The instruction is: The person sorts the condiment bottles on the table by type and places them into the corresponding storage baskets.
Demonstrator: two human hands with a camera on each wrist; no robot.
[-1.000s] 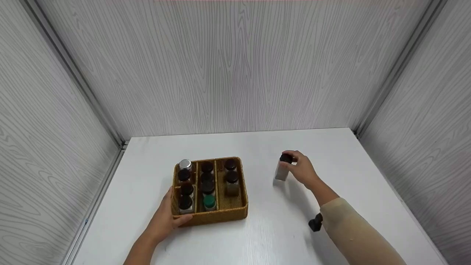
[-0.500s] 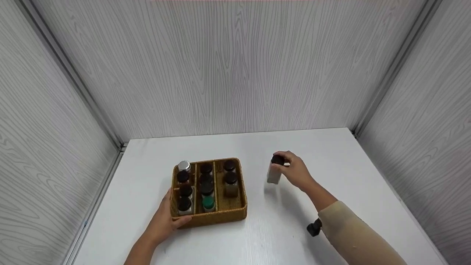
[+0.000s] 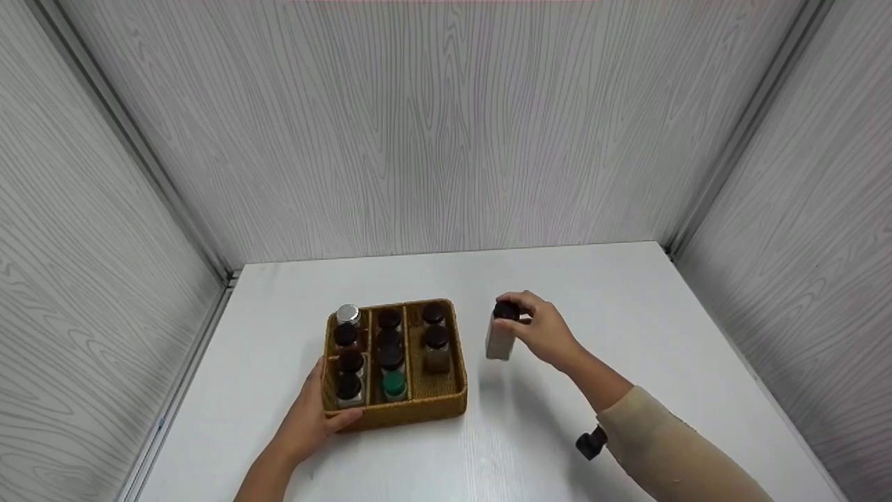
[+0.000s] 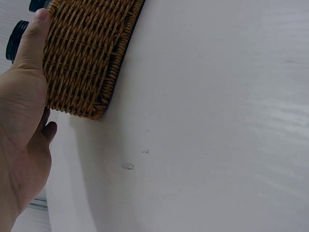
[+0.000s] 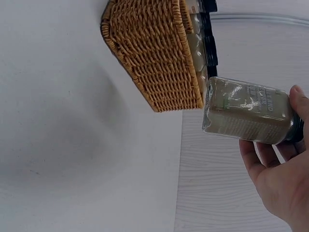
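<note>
A brown wicker basket (image 3: 397,416) with dividers stands at the left of the table, holding several jars with mostly dark caps. One cap is silver (image 3: 348,314) and another is green (image 3: 394,383). My left hand (image 3: 315,418) grips the basket's near left corner, thumb along the front wall. To the right of the basket, my right hand (image 3: 547,333) holds a square spice jar (image 5: 248,110) by its black cap, fingers and thumb round it. Pale powder fills the jar, which hangs above the table with its shadow below. In the basket's right compartment two jars (image 3: 437,352) stand toward the back.
A small black object (image 3: 591,443) shows beside the right sleeve (image 3: 669,446), partly covered by it. The white table (image 3: 390,467) is enclosed by pale wood-grain panels (image 3: 432,139) at the back and both sides.
My right hand has carried the spice jar leftward across the table, closer to the basket's right side. The left hand keeps its grip on the basket's corner.
</note>
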